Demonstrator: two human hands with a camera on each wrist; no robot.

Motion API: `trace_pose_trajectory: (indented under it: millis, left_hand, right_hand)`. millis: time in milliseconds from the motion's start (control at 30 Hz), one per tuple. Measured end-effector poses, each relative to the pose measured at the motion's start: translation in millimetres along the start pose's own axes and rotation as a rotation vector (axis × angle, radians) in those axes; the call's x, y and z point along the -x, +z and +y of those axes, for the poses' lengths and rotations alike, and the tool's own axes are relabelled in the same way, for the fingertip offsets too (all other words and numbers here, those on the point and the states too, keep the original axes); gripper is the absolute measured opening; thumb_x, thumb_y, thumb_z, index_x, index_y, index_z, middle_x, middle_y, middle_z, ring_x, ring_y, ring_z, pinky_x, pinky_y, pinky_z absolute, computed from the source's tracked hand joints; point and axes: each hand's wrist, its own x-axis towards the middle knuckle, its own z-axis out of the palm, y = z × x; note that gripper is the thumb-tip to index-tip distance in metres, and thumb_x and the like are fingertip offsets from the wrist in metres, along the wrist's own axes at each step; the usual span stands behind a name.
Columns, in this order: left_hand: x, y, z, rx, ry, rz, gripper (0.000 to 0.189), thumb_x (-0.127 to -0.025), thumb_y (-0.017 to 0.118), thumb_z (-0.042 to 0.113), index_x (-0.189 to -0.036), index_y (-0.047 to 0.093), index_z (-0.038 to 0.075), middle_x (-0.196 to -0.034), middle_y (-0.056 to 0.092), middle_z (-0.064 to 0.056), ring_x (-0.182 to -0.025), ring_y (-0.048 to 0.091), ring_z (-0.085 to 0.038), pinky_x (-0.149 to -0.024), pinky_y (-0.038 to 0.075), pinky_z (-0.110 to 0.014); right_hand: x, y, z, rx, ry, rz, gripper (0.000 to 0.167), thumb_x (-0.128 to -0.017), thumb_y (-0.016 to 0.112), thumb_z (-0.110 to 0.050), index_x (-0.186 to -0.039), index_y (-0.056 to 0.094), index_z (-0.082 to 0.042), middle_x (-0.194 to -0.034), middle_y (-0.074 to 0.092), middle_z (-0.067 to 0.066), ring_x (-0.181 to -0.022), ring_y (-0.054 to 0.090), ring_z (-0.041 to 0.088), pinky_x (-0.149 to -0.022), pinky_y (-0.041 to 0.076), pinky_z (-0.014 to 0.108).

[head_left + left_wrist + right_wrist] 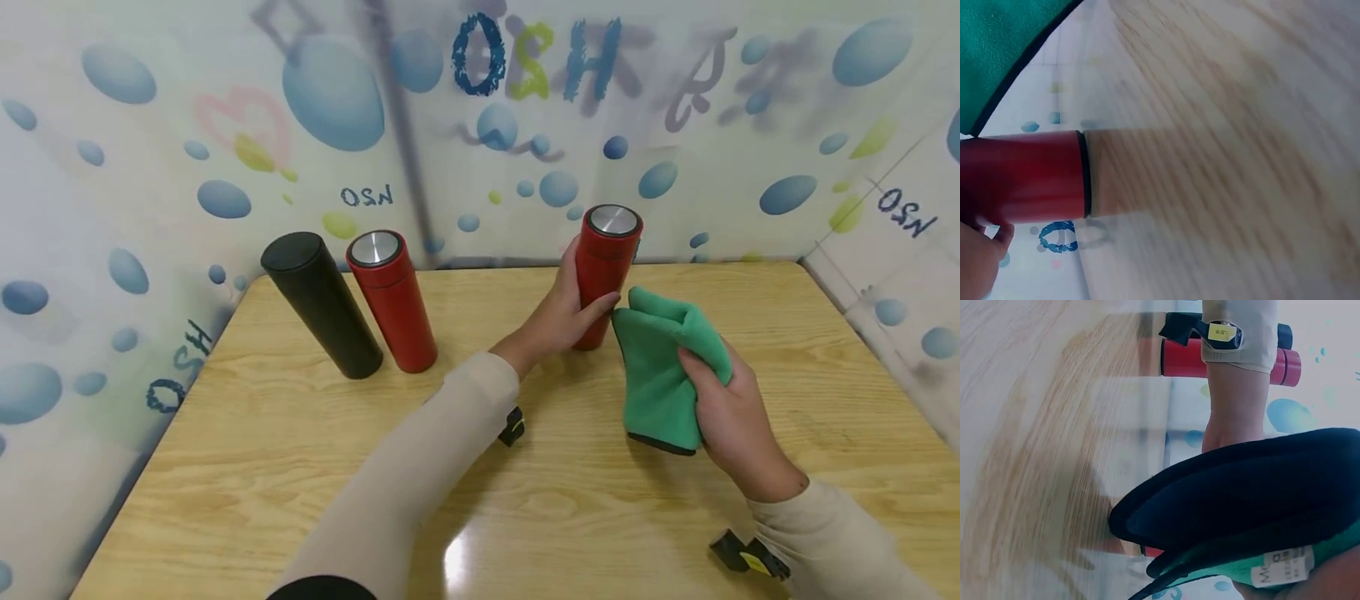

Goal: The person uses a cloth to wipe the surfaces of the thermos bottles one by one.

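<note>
My left hand [557, 318] grips a red vacuum flask [604, 265] with a silver-topped lid, its fingers and thumb curled round the body. The flask stands upright at the back of the table; the left wrist view shows its dark base rim [1084, 175] at the tabletop. To its right, my right hand [741, 429] holds a folded green cloth [658, 379] with black edging, the thumb pressed on the front. One corner of the cloth is right beside the flask. A white label [1282, 567] shows on the cloth in the right wrist view.
A second red flask [396, 312] and a black flask [322, 304] stand side by side on the left of the wooden table [570, 517]. Behind the table hangs a patterned backdrop [510, 225]. Black wrist-camera mounts [748, 557] sit at the sleeves.
</note>
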Motion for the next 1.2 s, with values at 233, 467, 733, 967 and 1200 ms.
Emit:
trace_pose_trajectory:
  millis: [233,467,733,967,1200]
  left_hand:
    - [15.5,-2.7,11.2,-0.13,-0.19,0.03,0.107,-0.092,0.071,0.036,-0.158,-0.014,0.034,-0.157,0.03,-0.004,-0.143,0.036,-0.02,-0.116,0.039,-0.044]
    - [70.7,-24.2,31.1,-0.287,-0.326,0.021,0.078,-0.095,0.063,0.047,-0.158,0.025,0.02,-0.154,0.039,-0.008,-0.142,0.041,-0.025,-0.113,0.042,-0.046]
    - [158.1,-85.6,46.4,-0.571,0.175,0.373,0.046,-0.091,0.071,0.02,-0.134,0.057,0.011,-0.134,0.056,-0.009,-0.127,0.05,-0.026,-0.105,0.047,-0.043]
    - [196.4,-118.6,46.2,-0.546,-0.003,0.58,0.084,-0.089,0.074,0.021,-0.156,0.024,0.009,-0.158,0.03,-0.013,-0.147,0.027,-0.027,-0.111,0.042,-0.054]
    - [193.9,-121.0,30.7,-0.227,-0.305,0.562,0.105,-0.092,0.07,0.036,-0.16,-0.009,0.024,-0.168,0.004,0.001,-0.155,0.009,-0.021,-0.122,0.025,-0.052]
  right_hand:
    - [7.3,3.2,-5.2,-0.006,-0.008,-0.019,0.049,-0.105,0.044,-0.036,-0.152,0.041,-0.023,-0.152,0.049,-0.006,-0.126,0.057,0.007,-0.088,0.055,0.021]
    - [18.3,9.1,-12.9,0.013,-0.025,-0.04,0.048,-0.106,0.042,-0.036,-0.152,0.041,-0.023,-0.153,0.048,-0.005,-0.127,0.057,0.007,-0.09,0.054,0.019]
    - [25.5,23.3,-19.7,-0.016,-0.079,-0.147,0.045,-0.109,0.037,-0.029,-0.152,0.041,-0.02,-0.155,0.046,0.0,-0.136,0.052,0.015,-0.098,0.054,0.026]
    - [34.6,27.7,-23.2,0.022,-0.084,-0.176,0.044,-0.11,0.034,-0.026,-0.152,0.042,-0.021,-0.156,0.045,-0.001,-0.139,0.049,0.014,-0.103,0.049,0.023]
    - [39.3,33.5,-24.9,-0.01,-0.074,-0.209,0.044,-0.11,0.034,-0.026,-0.152,0.041,-0.021,-0.156,0.044,-0.001,-0.14,0.048,0.016,-0.105,0.049,0.025]
